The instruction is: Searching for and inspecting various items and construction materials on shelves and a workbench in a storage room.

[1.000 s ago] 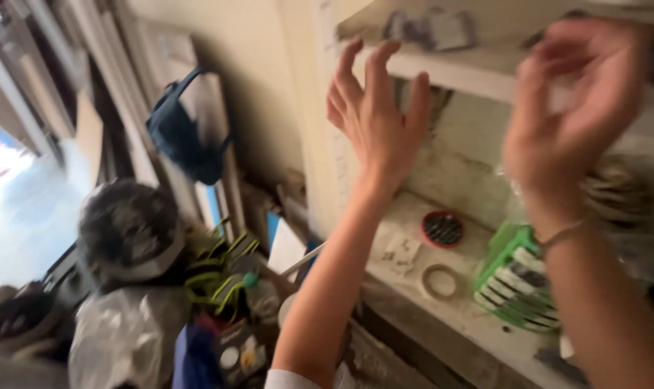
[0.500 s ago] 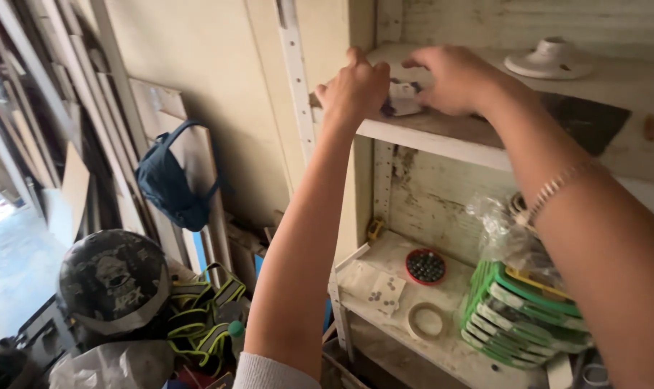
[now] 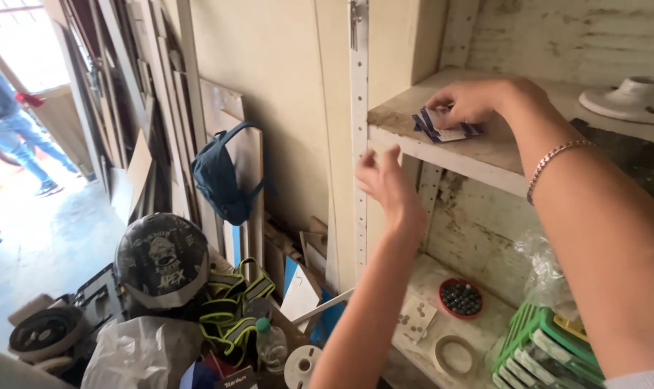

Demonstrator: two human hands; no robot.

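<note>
Blue-white packets (image 3: 442, 126) lie lengthwise along the shelf (image 3: 485, 155), pinched under the right hand (image 3: 471, 101); the left hand (image 3: 384, 184) hovers open below.

A helmet (image 3: 162, 259) (dark, patterned) sits below a hanging blue backpack (image 3: 222, 180).

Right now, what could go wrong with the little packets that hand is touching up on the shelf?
The right hand presses small blue-and-white packets lying near the front edge of the worn wooden shelf, so a nudge might tip them off. They could drop toward the round red dish of dark beads below. The left hand hangs open, holding nothing.
</note>
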